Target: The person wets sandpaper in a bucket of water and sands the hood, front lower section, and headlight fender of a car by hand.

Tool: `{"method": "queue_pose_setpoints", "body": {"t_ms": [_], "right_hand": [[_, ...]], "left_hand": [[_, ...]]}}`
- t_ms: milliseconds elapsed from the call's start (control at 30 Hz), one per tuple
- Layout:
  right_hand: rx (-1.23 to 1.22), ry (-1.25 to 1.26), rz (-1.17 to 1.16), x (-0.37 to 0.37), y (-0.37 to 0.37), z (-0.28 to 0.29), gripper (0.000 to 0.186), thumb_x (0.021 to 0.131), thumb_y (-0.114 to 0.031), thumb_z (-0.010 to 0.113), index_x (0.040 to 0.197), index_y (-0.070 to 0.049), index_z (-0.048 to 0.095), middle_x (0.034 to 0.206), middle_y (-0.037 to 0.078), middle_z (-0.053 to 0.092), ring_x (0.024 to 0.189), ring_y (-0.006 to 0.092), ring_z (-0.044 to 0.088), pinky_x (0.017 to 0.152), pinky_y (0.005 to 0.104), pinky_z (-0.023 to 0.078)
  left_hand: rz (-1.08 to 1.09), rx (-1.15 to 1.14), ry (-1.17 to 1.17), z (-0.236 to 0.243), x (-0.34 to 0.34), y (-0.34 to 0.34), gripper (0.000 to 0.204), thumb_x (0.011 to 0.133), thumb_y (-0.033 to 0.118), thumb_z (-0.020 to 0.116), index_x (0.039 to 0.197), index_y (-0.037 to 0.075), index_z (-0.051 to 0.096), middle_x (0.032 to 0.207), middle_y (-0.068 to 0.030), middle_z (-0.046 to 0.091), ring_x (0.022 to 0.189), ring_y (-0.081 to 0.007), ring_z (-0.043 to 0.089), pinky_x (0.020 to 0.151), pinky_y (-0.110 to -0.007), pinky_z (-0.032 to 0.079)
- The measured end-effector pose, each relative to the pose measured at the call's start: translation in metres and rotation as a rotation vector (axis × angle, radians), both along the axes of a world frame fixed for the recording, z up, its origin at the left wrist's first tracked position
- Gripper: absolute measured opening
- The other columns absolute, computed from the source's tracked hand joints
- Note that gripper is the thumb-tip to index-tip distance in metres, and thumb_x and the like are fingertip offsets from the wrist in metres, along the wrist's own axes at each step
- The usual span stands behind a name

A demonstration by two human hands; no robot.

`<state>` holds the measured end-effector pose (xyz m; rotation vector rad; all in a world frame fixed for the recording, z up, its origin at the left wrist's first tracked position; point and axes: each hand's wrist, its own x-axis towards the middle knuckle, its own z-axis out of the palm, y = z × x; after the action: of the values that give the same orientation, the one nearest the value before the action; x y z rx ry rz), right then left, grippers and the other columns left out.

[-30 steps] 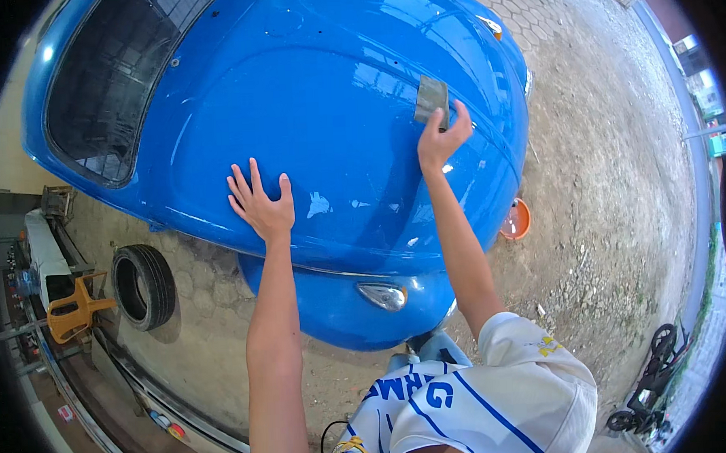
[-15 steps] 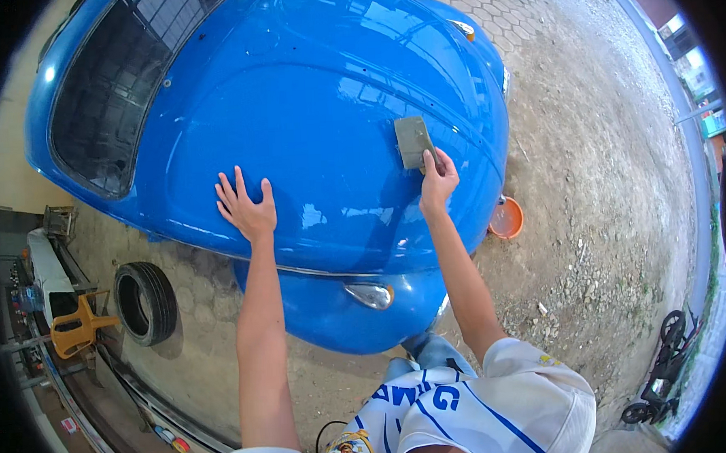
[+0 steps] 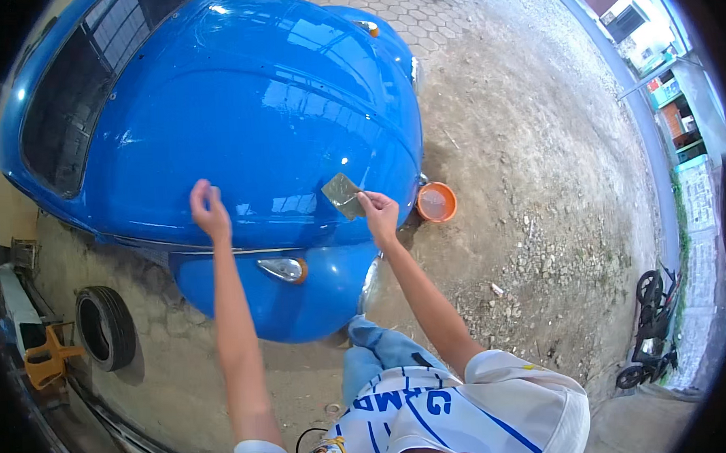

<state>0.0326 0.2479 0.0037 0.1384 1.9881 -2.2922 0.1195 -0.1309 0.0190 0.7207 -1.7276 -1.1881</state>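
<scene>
A blue rounded car (image 3: pixel 171 105) fills the upper left, its glossy hood under both arms. My right hand (image 3: pixel 378 214) grips a grey-green square sheet (image 3: pixel 341 193) by one edge between thumb and fingers, over the lower right of the hood, near the rounded front. My left hand (image 3: pixel 210 209) is over the hood's lower left side, blurred, with fingers loosely bent; whether it touches the paint or is closed I cannot tell. Below it a chrome teardrop lamp (image 3: pixel 282 270) sits on the fender.
An orange basin (image 3: pixel 436 201) of liquid stands on the dirt beside the car's front. A loose tyre (image 3: pixel 105 327) and an orange plastic chair (image 3: pixel 49 362) are at lower left. A black two-wheeler (image 3: pixel 648 335) stands at right, with buildings (image 3: pixel 654 36) beyond the road.
The view has shifted, showing more ground at right. My right hand has brought the sheet down toward me along the hood. My left hand's spread fingers have drawn in and blurred.
</scene>
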Motion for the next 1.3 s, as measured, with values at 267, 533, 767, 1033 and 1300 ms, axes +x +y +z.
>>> {"method": "queue_pose_setpoints", "body": {"t_ms": [267, 533, 767, 1033, 1300], "right_hand": [[0.033, 0.016, 0.105, 0.035, 0.058, 0.047, 0.021, 0.090, -0.011, 0.085, 0.100, 0.005, 0.077, 0.085, 0.009, 0.078, 0.074, 0.0095, 0.072, 0.064, 0.0248, 0.057], [0.011, 0.047, 0.114, 0.049, 0.156, 0.124, 0.022, 0.086, -0.011, 0.089, 0.093, 0.003, 0.073, 0.080, 0.007, 0.075, 0.071, 0.0092, 0.069, 0.060, 0.0251, 0.056], [-0.017, 0.091, 0.143, -0.004, 0.231, 0.146, 0.027, 0.081, -0.011, 0.094, 0.088, 0.002, 0.071, 0.076, 0.004, 0.072, 0.067, 0.0066, 0.063, 0.059, 0.0228, 0.050], [0.123, 0.168, 0.292, -0.097, 0.307, 0.145, 0.030, 0.077, -0.010, 0.097, 0.079, -0.003, 0.067, 0.075, 0.003, 0.071, 0.063, 0.0052, 0.060, 0.057, 0.0203, 0.047], [0.248, 0.242, 0.422, -0.117, 0.307, 0.137, 0.042, 0.072, -0.024, 0.101, 0.070, -0.005, 0.064, 0.068, 0.001, 0.069, 0.059, 0.0042, 0.058, 0.051, 0.0231, 0.047]], "left_hand": [[-0.675, -0.219, -0.190, 0.067, 0.039, 0.263, 0.048, 0.081, 0.021, 0.088, 0.125, 0.008, 0.073, 0.119, -0.0115, 0.073, 0.109, -0.0257, 0.071, 0.097, -0.039, 0.055], [-0.809, -0.259, -0.150, 0.107, 0.041, 0.378, 0.051, 0.080, 0.008, 0.088, 0.128, 0.006, 0.071, 0.122, -0.0110, 0.074, 0.105, -0.0257, 0.075, 0.094, -0.038, 0.058], [-0.715, -0.268, -0.087, 0.120, 0.010, 0.473, 0.040, 0.085, 0.014, 0.086, 0.121, 0.005, 0.072, 0.117, -0.0115, 0.074, 0.103, -0.0244, 0.074, 0.089, -0.037, 0.059], [-0.526, -0.178, -0.006, 0.122, -0.049, 0.552, 0.027, 0.089, 0.018, 0.085, 0.112, 0.004, 0.077, 0.113, -0.0118, 0.075, 0.101, -0.0237, 0.074, 0.089, -0.037, 0.060], [-0.345, -0.185, -0.023, 0.133, -0.067, 0.586, 0.018, 0.097, 0.011, 0.075, 0.112, 0.003, 0.077, 0.110, -0.0111, 0.076, 0.095, -0.0209, 0.074, 0.081, -0.033, 0.060]]}}
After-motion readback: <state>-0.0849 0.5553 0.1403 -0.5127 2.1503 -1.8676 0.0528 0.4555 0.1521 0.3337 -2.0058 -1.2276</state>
